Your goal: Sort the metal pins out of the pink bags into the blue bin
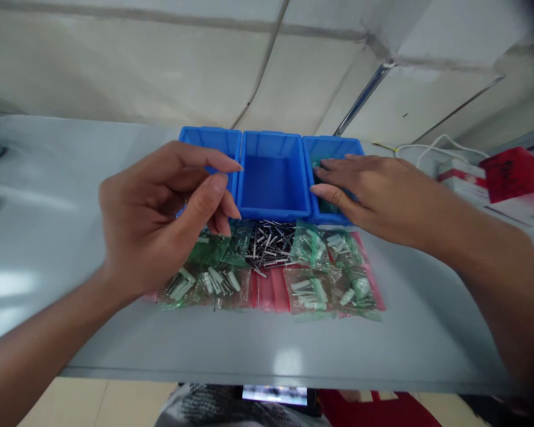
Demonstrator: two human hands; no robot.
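the left hand [160,219] hangs above the near edge of a row of three blue plastic bins, its thumb and curled fingers [218,184] drawn toward each other with a small gap, and nothing shows between them. the right hand [382,196] reaches into the right-hand blue bin [333,148], its fingers spread slightly over a green-tinted packet [324,204]. the hand hides most of that packet, so i cannot tell whether the fingers are clamped on it. the middle blue bin [271,178] stands between the other two, and the left-hand blue bin [213,139] sits partly behind the left hand. just in front of the row lies a loose heap of thin steel pins [267,243], flanked by small clear green-tinted plastic bags of white parts [311,246], all resting on a flat red plastic sheet [269,293].

these lie on a pale grey metal bench [267,350]. a white cable [440,145], a white box [458,178] and a crumpled red packet [516,175] sit toward the far right. behind rises a pale panelled wall [160,65] crossed by a slim metal rod [362,98]. beyond the bench's near edge, a cream tiled floor [62,403] shows.
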